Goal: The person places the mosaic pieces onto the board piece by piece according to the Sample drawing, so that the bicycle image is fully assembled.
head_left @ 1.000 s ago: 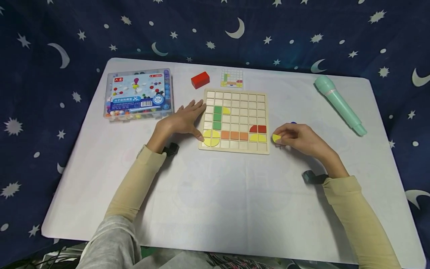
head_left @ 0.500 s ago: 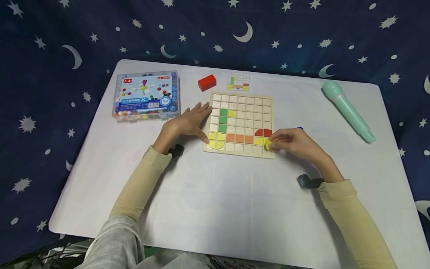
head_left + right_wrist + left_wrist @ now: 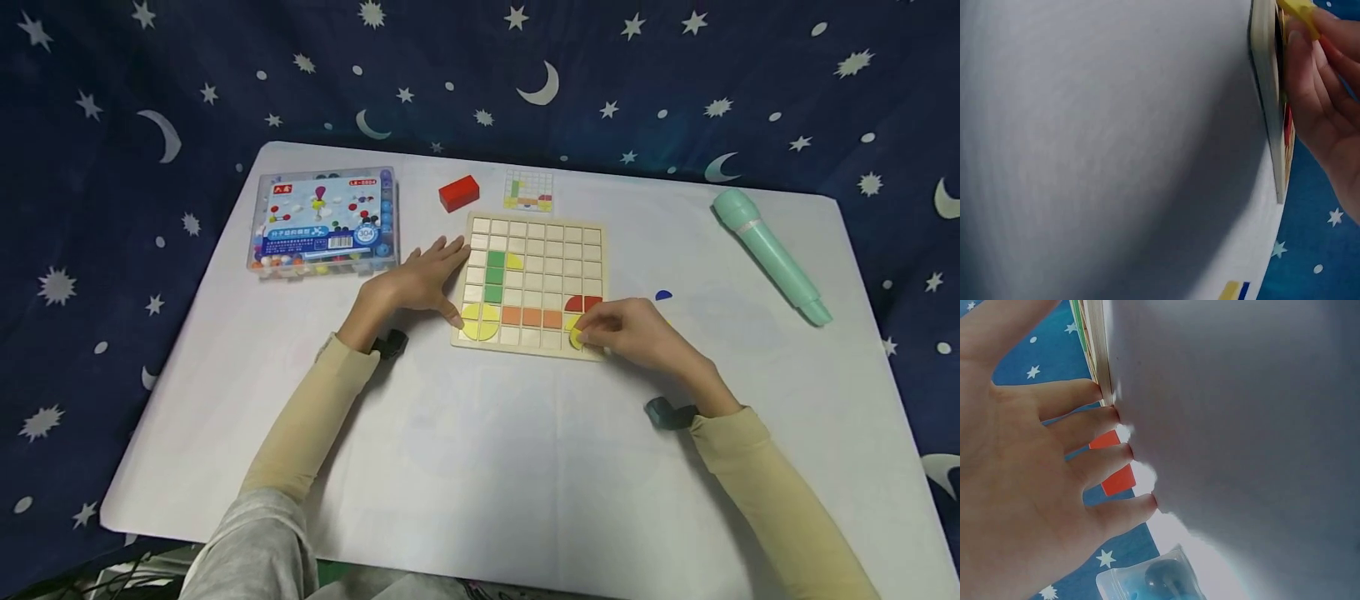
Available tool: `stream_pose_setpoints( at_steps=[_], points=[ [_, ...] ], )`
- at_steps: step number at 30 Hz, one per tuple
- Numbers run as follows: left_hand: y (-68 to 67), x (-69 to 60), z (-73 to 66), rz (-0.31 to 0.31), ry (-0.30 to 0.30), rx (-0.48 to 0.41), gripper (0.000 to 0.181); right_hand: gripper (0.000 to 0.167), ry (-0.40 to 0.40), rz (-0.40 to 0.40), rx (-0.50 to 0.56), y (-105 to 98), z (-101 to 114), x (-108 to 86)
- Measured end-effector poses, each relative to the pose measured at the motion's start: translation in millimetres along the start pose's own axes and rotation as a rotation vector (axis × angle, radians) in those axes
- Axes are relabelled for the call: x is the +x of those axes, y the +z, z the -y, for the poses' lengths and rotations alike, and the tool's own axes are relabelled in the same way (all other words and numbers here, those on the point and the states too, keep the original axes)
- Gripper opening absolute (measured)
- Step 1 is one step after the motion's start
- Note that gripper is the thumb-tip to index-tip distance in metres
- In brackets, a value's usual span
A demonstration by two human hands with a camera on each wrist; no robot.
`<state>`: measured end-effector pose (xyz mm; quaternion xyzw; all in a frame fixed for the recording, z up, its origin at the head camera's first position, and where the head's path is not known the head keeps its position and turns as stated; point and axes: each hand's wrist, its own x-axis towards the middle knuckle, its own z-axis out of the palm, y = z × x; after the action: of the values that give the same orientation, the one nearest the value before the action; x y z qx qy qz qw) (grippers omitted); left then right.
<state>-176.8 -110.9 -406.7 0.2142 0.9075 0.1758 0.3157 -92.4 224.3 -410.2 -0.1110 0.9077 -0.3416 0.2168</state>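
Note:
A wooden grid board (image 3: 536, 267) lies on the table, with green, yellow, orange and red pieces set in some of its squares. My left hand (image 3: 422, 283) is spread flat at the board's left side, thumb by the yellow circle (image 3: 480, 322); the left wrist view shows straight fingers against the edge. Between thumb and fingers my right hand (image 3: 633, 332) pinches a yellow rounded piece (image 3: 575, 337) over the lower right corner, also visible as a yellow piece (image 3: 1300, 9) in the right wrist view. This hand hides part of the corner squares. Nearby are red pieces (image 3: 582, 303).
Behind the board lie a pattern card (image 3: 528, 190) and a red block (image 3: 459, 193). A clear plastic box of coloured beads (image 3: 324, 221) sits at the back left. To the right are a blue half-round piece (image 3: 663, 295) and a mint-green microphone (image 3: 772, 257).
My right hand has carried the yellow piece leftward from beside the board to over its lower right corner. The blue piece is now uncovered. My left hand stays at the board's left edge.

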Motion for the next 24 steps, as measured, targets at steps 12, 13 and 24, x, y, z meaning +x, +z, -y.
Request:
stream_pose_setpoints(
  at_steps=[12, 13, 24],
  points=[
    [1.0, -0.9, -0.7, -0.006, 0.007, 0.01, 0.127, 0.012, -0.172, -0.108, -0.145, 12, 7, -2.9],
    [1.1, -0.9, -0.3, -0.008, 0.008, 0.012, 0.127, 0.012, -0.176, -0.111, -0.151, 12, 7, -2.7],
    [1.8, 0.3, 1.5, -0.001, 0.009, 0.017, 0.127, 0.016, -0.184, -0.083, -0.192, 13, 9, -1.4]
  ],
)
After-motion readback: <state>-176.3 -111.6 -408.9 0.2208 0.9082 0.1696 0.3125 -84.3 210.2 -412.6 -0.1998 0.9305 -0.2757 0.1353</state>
